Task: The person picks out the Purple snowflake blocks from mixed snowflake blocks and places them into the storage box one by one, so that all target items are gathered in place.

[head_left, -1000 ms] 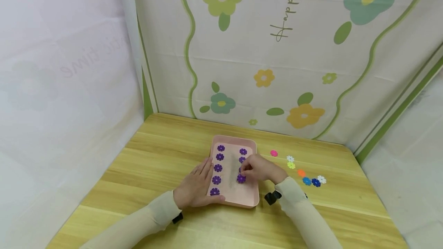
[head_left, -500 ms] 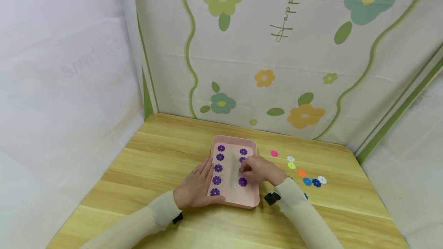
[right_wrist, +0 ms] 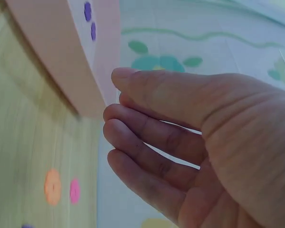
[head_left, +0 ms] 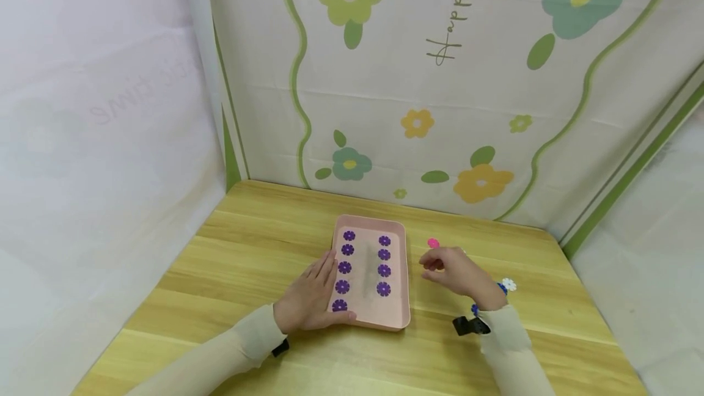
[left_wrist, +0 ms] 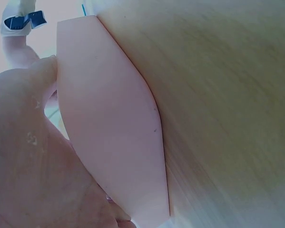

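Note:
A shallow pink tray [head_left: 368,311] lies on the table, with two columns of purple snowflake discs inside. Several discs [head_left: 344,267] run down the left side, several more [head_left: 384,271] down the right. My left hand [head_left: 309,299] rests on the tray's left rim, fingers stretched along it and thumb across the near edge; the left wrist view shows the outer wall [left_wrist: 109,104] beneath it. Right of the tray, my right hand [head_left: 461,272] hovers over the table with loosely bent fingers. In the right wrist view nothing sits between its thumb and fingertips [right_wrist: 118,114].
Loose discs lie right of the tray: a pink one [head_left: 433,242], a white one [head_left: 509,285], a blue one [head_left: 475,309] and an orange one [right_wrist: 52,186]. My right hand hides some of them in the head view. A flowered cloth [head_left: 379,90] hangs behind the table.
My right hand has left the tray's right column and moved right, over the loose discs. The purple disc it was beside stays lowest in that column. My left hand holds its place.

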Demonstrator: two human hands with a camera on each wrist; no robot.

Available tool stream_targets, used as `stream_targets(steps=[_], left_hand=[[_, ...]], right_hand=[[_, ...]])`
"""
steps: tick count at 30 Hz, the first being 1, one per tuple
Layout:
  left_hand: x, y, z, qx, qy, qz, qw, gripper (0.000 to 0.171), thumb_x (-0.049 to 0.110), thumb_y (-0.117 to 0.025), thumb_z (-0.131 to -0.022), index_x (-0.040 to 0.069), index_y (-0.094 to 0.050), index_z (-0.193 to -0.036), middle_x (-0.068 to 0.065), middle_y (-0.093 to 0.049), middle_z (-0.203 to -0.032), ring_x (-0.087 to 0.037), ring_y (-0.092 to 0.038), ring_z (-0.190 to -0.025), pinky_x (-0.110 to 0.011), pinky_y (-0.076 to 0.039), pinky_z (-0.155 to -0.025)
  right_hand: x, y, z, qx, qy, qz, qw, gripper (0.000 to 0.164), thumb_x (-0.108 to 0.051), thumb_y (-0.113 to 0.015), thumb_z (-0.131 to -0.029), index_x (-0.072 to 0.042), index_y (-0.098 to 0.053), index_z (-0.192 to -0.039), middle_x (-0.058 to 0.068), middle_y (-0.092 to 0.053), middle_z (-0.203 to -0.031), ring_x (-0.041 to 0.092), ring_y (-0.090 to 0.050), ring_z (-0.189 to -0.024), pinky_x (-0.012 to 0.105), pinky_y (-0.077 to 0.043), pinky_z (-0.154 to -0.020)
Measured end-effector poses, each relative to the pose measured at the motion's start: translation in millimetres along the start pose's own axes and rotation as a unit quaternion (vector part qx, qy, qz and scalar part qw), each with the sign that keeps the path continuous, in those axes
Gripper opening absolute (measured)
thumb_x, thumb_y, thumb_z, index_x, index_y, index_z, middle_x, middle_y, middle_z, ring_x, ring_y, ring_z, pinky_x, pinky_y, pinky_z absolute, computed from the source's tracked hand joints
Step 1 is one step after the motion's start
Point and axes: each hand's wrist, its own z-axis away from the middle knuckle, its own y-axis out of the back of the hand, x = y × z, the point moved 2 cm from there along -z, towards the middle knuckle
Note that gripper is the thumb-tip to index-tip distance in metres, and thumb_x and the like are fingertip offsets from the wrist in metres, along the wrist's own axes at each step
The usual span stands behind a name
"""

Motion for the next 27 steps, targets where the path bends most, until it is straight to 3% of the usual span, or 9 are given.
stream_targets(steps=[8, 14, 19, 27], left_hand=[[-0.9, -4.0, 1.6, 0.015, -0.006, -0.001, 0.9999, 0.119, 0.084, -0.048, -0.093, -0.013, -0.029, -0.161, -0.032, -0.020, -0.172, -0.046, -0.025, -0.161, -0.054, -0.032, -0.130], [-0.4, -1.0, 1.4, 0.005, -0.006, 0.006, 0.9999, 0.119, 0.082, -0.051, -0.093, -0.013, -0.028, -0.161, -0.032, -0.020, -0.172, -0.046, -0.025, -0.161, -0.053, -0.032, -0.130], [-3.6, -8.6, -0.5, 0.008, -0.003, 0.000, 1.0000, 0.121, 0.085, -0.047, -0.093, -0.011, -0.026, -0.162, -0.030, -0.016, -0.174, -0.044, -0.022, -0.162, -0.051, -0.030, -0.131], [-1.8, -3.8, 0.7, 0.009, -0.006, 0.010, 0.9999, 0.120, 0.083, -0.049, -0.093, -0.013, -0.027, -0.161, -0.033, -0.018, -0.172, -0.046, -0.024, -0.161, -0.055, -0.031, -0.130]], right_hand=[[30, 7, 32, 0.027, -0.080, -0.026, 0.996, 0.032, -0.019, -0.076, -0.099, -0.001, -0.073, -0.126, 0.017, -0.076, -0.121, 0.030, -0.074, -0.107, 0.050, -0.062, -0.094], [48, 3, 48, 0.036, -0.122, -0.037, 0.991, 0.039, -0.019, -0.076, -0.098, 0.002, -0.070, -0.131, 0.021, -0.073, -0.128, 0.041, -0.071, -0.116, 0.057, -0.058, -0.100], [62, -5, 55, 0.038, -0.146, -0.041, 0.988, 0.040, -0.016, -0.078, -0.096, 0.004, -0.070, -0.130, 0.022, -0.074, -0.126, 0.039, -0.072, -0.112, 0.056, -0.060, -0.097], [85, -19, 55, 0.046, -0.155, -0.032, 0.986, 0.038, -0.011, -0.084, -0.090, 0.002, -0.073, -0.124, 0.015, -0.077, -0.117, 0.030, -0.074, -0.104, 0.048, -0.062, -0.091]])
